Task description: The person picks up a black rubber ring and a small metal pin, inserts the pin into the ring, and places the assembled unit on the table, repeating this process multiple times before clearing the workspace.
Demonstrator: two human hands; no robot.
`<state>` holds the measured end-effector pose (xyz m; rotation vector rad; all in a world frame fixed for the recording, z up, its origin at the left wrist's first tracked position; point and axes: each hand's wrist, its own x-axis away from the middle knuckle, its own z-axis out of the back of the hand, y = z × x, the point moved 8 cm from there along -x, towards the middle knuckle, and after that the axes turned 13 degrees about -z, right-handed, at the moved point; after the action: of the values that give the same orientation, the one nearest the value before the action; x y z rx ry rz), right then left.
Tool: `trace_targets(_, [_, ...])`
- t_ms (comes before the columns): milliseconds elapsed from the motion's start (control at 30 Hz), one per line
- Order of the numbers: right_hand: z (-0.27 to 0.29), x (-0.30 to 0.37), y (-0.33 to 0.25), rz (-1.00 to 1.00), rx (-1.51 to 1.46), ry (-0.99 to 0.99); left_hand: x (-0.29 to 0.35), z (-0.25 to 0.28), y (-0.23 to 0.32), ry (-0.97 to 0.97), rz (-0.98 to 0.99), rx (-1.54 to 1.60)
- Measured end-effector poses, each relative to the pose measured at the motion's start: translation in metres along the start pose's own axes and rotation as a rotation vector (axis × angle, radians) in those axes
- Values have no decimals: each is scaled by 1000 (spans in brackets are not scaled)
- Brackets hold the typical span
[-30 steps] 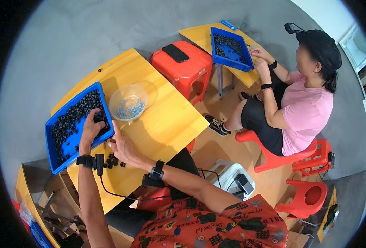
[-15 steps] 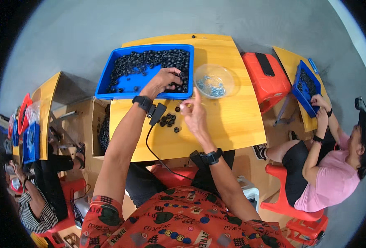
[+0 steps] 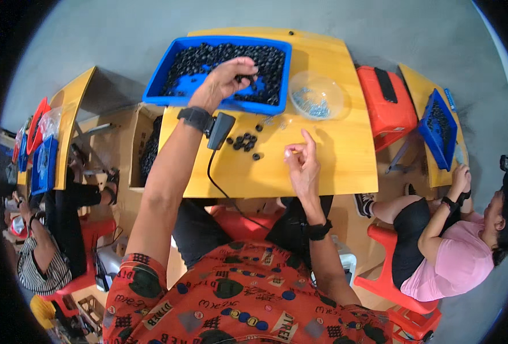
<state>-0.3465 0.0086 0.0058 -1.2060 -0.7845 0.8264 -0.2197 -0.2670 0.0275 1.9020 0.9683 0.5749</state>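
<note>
My left hand (image 3: 228,80) hovers over the right part of a blue tray (image 3: 176,101) strewn with small black ring-like pieces (image 3: 208,53). Its fingers curl round a few dark pieces of that kind, partly hidden by the palm. My right hand (image 3: 304,172) is above the yellow table (image 3: 345,166), index finger stretched out and thumb apart from it; I see nothing held there. Between the hands, several black ring-like pieces (image 3: 244,141) lie loose on the wood. Past my right hand stands a clear round tub (image 3: 334,104) with small shiny metal pieces (image 3: 311,105).
A black wrist device with a cable (image 3: 220,131) hangs at my left wrist. Right of the table is a red stool (image 3: 387,117). A person in pink (image 3: 452,252) sits by another blue tray (image 3: 439,129). Further left, another person (image 3: 41,264) sits. A cardboard box (image 3: 142,143) stands beside the table.
My right hand has drawn back from the tray's front edge toward me and to the right. My left hand has lifted, its fingers now closed round dark pieces. The whole view has shifted.
</note>
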Motion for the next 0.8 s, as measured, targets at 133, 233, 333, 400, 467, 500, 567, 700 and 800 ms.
trace_targets(133, [-14, 7, -11, -14, 21, -43, 44, -18, 39, -73, -39, -68])
trace_targets(233, [-31, 16, -23, 79, 65, -48, 90, -20, 43, -83, -10, -108])
trace_targets(333, [-50, 23, -38, 244, 131, 2, 136, -5, 23, 0, 14, -118])
trace_targets(400, [-61, 26, -46, 303, 140, 27, 151, 14, -3, 96, 34, -92])
trace_targets(467, [-71, 24, -48, 374, 195, 69, 160, 17, -17, 248, 25, -194])
trace_targets(500, [-78, 24, -52, 443, 250, 100, 161, 16, -23, 246, 24, -194])
trace_targets(567, [-92, 21, -57, 453, 270, 74, 156, 24, -26, 233, -120, -546])
trace_targets(700, [-113, 11, -47, 464, 427, 93, 168, -15, -11, 210, -650, -1150])
trace_targets(800, [-117, 7, -41, 480, 499, 116, 178, -35, -10, 263, -719, -1193])
